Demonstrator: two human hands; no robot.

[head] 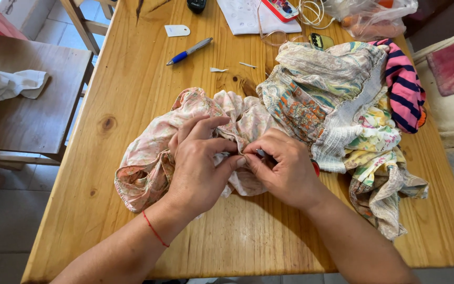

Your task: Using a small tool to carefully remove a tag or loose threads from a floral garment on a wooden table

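A crumpled pale pink floral garment (148, 158) lies on the wooden table (132, 79). My left hand (198, 165) pinches a fold of this garment between thumb and fingers. My right hand (285, 168) meets it fingertip to fingertip and grips a small grey-handled tool (261, 153) at the same fold. A bit of red (316, 168) shows behind my right hand; what it is stays hidden. A thin red string circles my left wrist.
A heap of patterned clothes (337, 100) with a pink and navy striped piece (403, 84) lies to the right. At the table's far end are a blue pen (189, 51), a white tag (177, 30), paper, cables and a plastic bag (374, 16). A chair with white cloth (6, 87) stands left.
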